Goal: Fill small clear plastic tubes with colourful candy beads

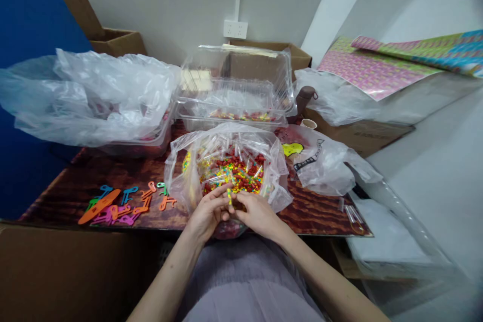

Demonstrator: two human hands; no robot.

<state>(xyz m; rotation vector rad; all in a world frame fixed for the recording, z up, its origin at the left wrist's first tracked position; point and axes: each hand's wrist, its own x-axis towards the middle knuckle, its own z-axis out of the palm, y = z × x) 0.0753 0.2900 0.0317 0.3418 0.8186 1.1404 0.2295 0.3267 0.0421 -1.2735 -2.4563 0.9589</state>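
Note:
In the middle of the head view, a small clear tube (229, 196) with yellow and green pieces inside stands upright between my hands. My left hand (209, 212) is closed, its fingers pinching the tube. From the other side my right hand (258, 214) meets it with curled fingers; what its fingertips hold is hidden. Just beyond both hands is an open clear plastic bag (277, 181), its rim folded outward. It contains many small red, yellow and green pieces (234, 168), with several clear tubes (217, 179) lying among them.
Orange, pink and blue plastic pieces (130, 209) lie left on the dark table (309, 214). Behind the bag stands a clear lidded container (234, 115). Plastic bags (113, 95) cover a tub at left. A printed bag (324, 161) and loose tubes (352, 214) are at right.

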